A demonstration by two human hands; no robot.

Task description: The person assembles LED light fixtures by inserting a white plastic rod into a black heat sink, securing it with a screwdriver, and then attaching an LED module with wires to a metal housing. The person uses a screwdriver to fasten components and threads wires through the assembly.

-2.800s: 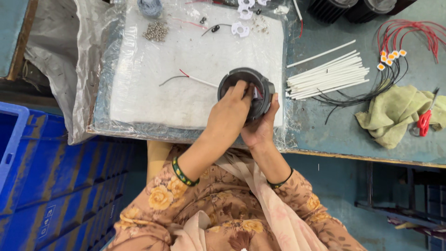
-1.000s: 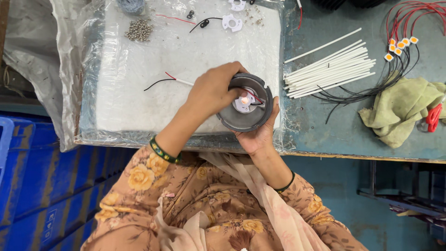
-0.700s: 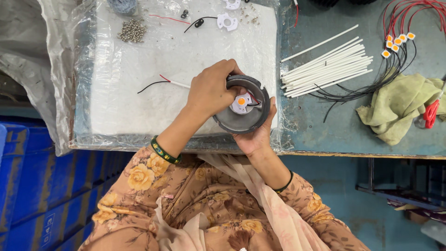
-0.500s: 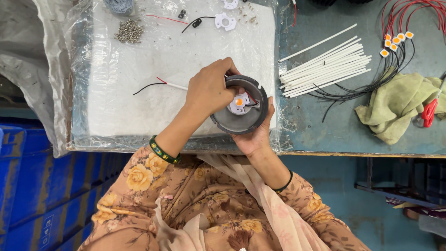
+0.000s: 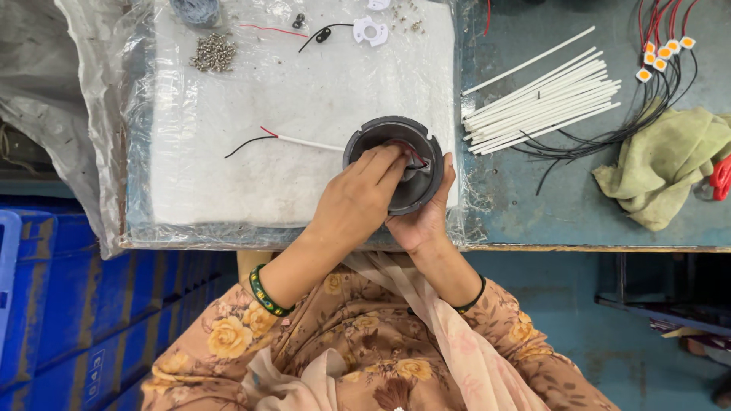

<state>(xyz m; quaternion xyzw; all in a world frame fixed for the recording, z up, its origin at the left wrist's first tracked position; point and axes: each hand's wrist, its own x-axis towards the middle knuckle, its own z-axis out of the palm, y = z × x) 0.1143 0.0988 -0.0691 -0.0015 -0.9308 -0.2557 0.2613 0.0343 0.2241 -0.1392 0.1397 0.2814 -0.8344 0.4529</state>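
A round dark grey housing [image 5: 364,141] is held over the near edge of the white pad [image 5: 251,175]. My right hand [image 5: 423,221] cups it from below, with the thumb up its right side. My left hand [image 5: 356,202] reaches over the near rim, its fingers pressed inside the housing where red wires show. What lies under those fingertips is hidden. A white-sleeved wire [image 5: 304,142] with a red and a black lead runs out of the housing to the left.
White sleeve tubes [image 5: 548,95] lie to the right, beside small orange chips on red and black wires [image 5: 662,49] and a green cloth [image 5: 662,171] with a red-handled tool [image 5: 719,175]. Screws [image 5: 213,53] and a white ring part [image 5: 371,30] sit at the back. Blue crates [image 5: 76,304] stand below left.
My left hand has slid from the housing's left rim into its middle, and its fingers now cover the orange chip that showed there. The housing has hardly moved.
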